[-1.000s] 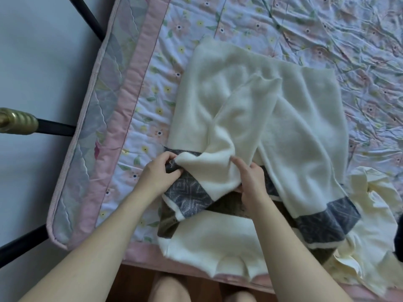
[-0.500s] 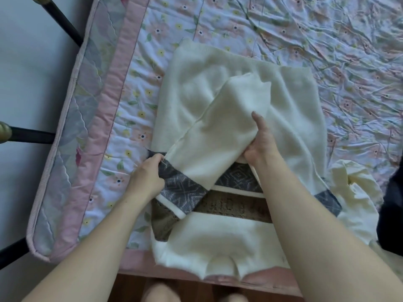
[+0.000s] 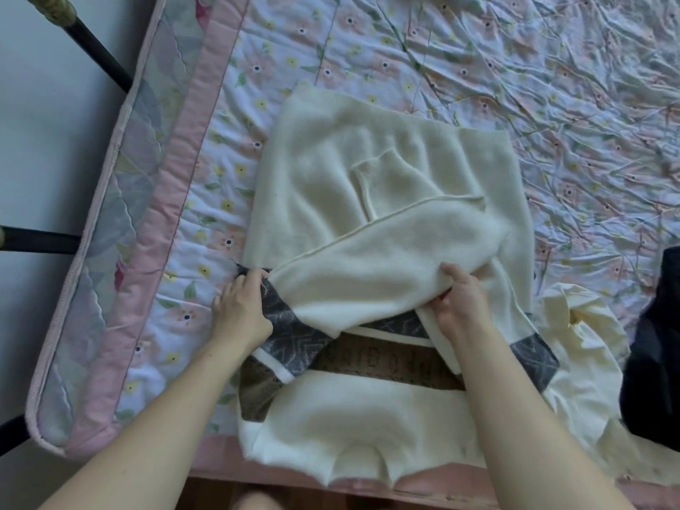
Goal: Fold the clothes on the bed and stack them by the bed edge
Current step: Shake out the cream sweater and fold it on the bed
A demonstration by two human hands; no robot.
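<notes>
Cream sweater [image 3: 368, 171] lies flat near the bed's near edge on the quilt [image 3: 552, 86]. Left hand [image 3: 241, 311] pinches its side seam; right hand [image 3: 460, 303] grips the folded-over sleeve [image 3: 386, 263]. Risk: sleeve bunches or slides back if released unevenly; hem overhangs edge, could drag the sweater off.

No text could be read with any certainty. The cream sweater [image 3: 368, 160] lying on the floral bedspread [image 3: 478, 49] carried a brown band [image 3: 386, 366] across its chest, and that band bore pale woven marks that looked like a row of letters, but they were too blurred and too much covered by the folded sleeve [image 3: 375, 266] to make out. Nothing else in view showed a label, brand, number or sign.
</notes>
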